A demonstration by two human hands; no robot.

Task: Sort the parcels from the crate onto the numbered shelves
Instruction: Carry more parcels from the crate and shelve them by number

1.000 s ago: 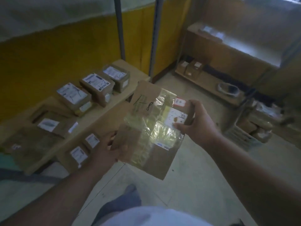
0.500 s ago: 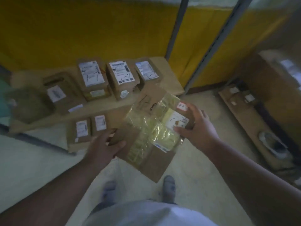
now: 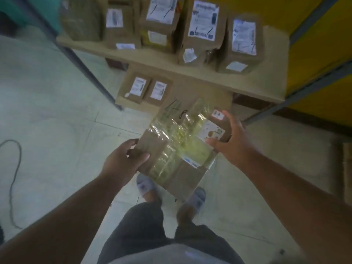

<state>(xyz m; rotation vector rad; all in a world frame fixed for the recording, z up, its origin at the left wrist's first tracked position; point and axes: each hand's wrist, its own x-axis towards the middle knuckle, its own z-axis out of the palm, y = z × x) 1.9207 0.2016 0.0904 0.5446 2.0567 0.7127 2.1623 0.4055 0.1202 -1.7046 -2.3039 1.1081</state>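
A flat brown cardboard parcel [image 3: 182, 149] wrapped in shiny clear tape, with small labels and a handwritten mark near its far end, is held in front of me above the floor. My left hand [image 3: 123, 161] grips its near left edge, thumb on top. My right hand [image 3: 232, 141] holds its far right corner, thumb pressed by a label. Ahead stands a wooden shelf [image 3: 152, 61] carrying several labelled brown parcels [image 3: 202, 29]. Two small labelled parcels [image 3: 146, 90] sit on a lower board beneath it.
Grey metal shelf posts [image 3: 83, 65] slant at left and right [image 3: 297, 96]. A yellow wall [image 3: 314, 54] is behind at right. A dark cable [image 3: 15, 178] loops on the pale tiled floor at left. My sandalled feet [image 3: 146, 185] stand below the parcel.
My view has tilted down and moved closer to the shelf, which now fills the top. Both hands keep the same hold on the taped parcel.
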